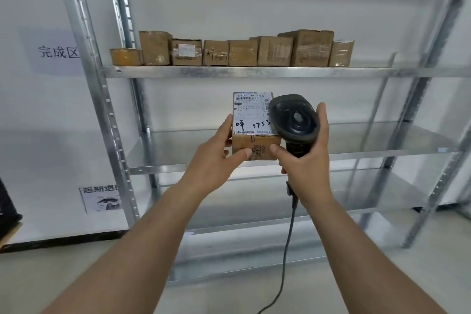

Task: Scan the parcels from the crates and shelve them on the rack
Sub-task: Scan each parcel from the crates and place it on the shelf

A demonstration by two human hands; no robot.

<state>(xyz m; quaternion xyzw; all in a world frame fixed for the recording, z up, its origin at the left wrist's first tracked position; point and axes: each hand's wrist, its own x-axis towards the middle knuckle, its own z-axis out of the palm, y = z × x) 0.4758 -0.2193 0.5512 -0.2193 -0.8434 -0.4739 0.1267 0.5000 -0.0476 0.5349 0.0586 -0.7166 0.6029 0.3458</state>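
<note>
A galvanised steel rack (254,72) stands against a white wall on a pale floor, and everything here is placed from it. Four of its shelves show; the one at about head height carries a row of eight brown cardboard parcels (232,51) set side by side, the leftmost a low round one, the rest boxes of differing heights. The shelves under that row show only bare metal. To the left of the rack, two printed signs are stuck to the wall: an upper sign (57,51) level with the parcel row and a lower sign (100,199) near the rack's lower shelves. In front of the rack, just below the loaded shelf, one more parcel (253,126) is held in the air, its white shipping label facing the camera with handwritten marks across it. The left hand (218,158) grips this box from its left side, thumb on the near face and fingers curled round the edge. The right hand (305,160) is wrapped round the handle of a black barcode scanner (295,120), whose head overlaps the parcel's right edge; its cable (285,250) hangs down toward the floor.
</note>
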